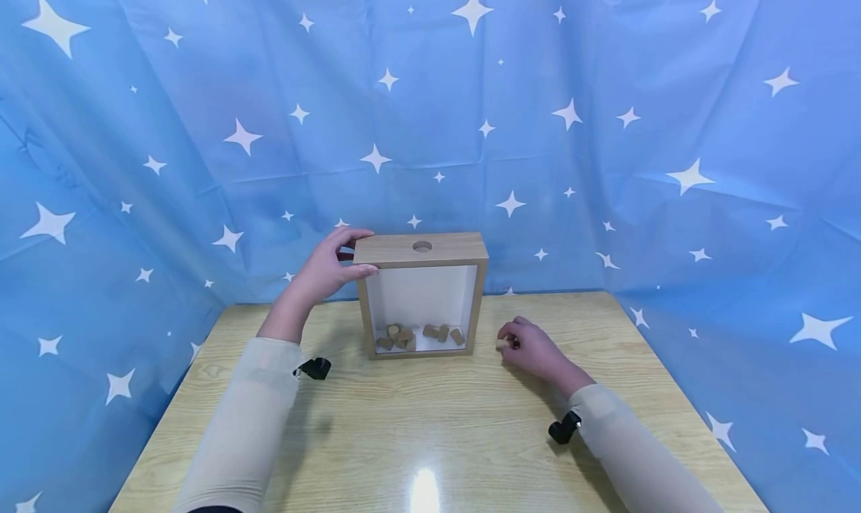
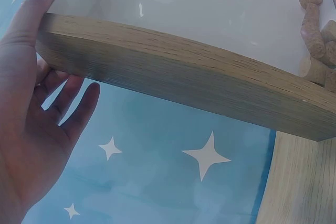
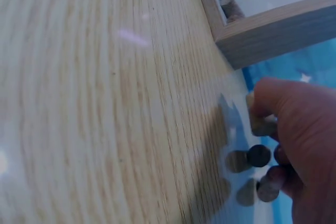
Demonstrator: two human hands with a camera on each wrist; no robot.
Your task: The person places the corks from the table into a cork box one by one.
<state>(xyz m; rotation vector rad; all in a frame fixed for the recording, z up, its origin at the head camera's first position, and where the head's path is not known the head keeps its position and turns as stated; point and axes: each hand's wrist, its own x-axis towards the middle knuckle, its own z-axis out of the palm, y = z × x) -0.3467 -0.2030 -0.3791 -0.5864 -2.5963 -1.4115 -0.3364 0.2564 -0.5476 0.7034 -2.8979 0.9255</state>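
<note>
A wooden box frame [image 1: 479,303] with a clear front stands upright on the table, a round hole [image 1: 422,247] in its top. Several corks [image 1: 402,339] lie along its bottom inside. My left hand [image 1: 323,270] grips the box's upper left corner, thumb at the front edge and fingers behind; the left wrist view shows this hand [image 2: 39,124] against the wooden side [image 2: 173,72]. To the right of the box, my right hand [image 1: 534,352] pinches a cork [image 3: 260,121] just above the table. Two small dark round pieces [image 3: 258,155] show by its lower fingers; whether these are held I cannot tell.
The light wood table [image 1: 430,423] carries the box near its back edge. A blue curtain [image 1: 403,109] with white stars hangs behind and along both sides. Small black wrist devices [image 1: 315,368] sit on both sleeves.
</note>
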